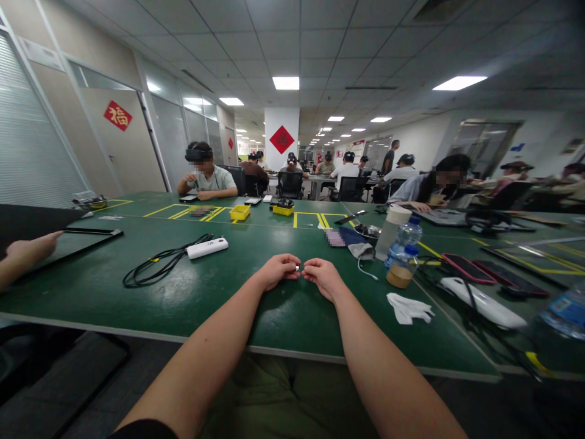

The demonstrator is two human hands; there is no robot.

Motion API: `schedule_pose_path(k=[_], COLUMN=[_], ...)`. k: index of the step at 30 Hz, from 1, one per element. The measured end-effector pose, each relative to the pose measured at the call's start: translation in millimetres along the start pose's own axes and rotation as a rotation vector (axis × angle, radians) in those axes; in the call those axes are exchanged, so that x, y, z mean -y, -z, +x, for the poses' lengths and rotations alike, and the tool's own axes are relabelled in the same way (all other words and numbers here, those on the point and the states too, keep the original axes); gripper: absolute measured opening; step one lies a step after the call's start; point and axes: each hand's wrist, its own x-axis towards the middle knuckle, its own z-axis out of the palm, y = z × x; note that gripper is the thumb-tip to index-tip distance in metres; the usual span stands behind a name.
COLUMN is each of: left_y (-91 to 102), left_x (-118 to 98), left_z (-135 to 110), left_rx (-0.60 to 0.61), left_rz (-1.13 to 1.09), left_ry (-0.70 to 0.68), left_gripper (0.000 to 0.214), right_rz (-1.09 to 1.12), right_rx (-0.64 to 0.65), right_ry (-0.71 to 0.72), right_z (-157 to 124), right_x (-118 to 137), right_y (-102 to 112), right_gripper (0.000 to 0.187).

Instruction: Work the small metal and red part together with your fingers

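- Green table (173, 311) lies under both hands in the head view; a small shiny piece (297, 268) sits between them.
- Left hand (278, 271) seems to pinch the piece between thumb and fingertips.
- Right hand (322, 277) has its fingertips gathered just beside it; whether they grip anything cannot be told.
- Such a tiny part likely calls for a light pinch, braced wrists and low handling, away from the white tissue (409, 309).

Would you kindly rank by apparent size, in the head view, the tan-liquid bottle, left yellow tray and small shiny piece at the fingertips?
1. Tan-liquid bottle
2. Left yellow tray
3. Small shiny piece
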Motion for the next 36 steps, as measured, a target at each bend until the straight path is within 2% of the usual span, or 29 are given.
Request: schedule_pose_path(k=[11,19,36], left_y=[0.4,1.2,1.1], left_x=[0.2,1.4,1.2], left_z=[0.2,0.0,1.5], left_rx=[0.012,0.041,0.007], left_rz=[-0.015,0.008,0.012], left_ry=[-0.003,-0.024,-0.032], left_gripper=[0.018,0.022,0.018], right_rz=[0.048,0.025,0.008], right_rx=[0.027,0.036,0.055], right_ry=[-0.029,-0.019,-0.012], right_z=[0.2,-2.7,-1.8], right_x=[2.3,3.3,1.1], right_y=[1.5,-0.7,-1.2], right_gripper=[0.004,0.011,0.011])
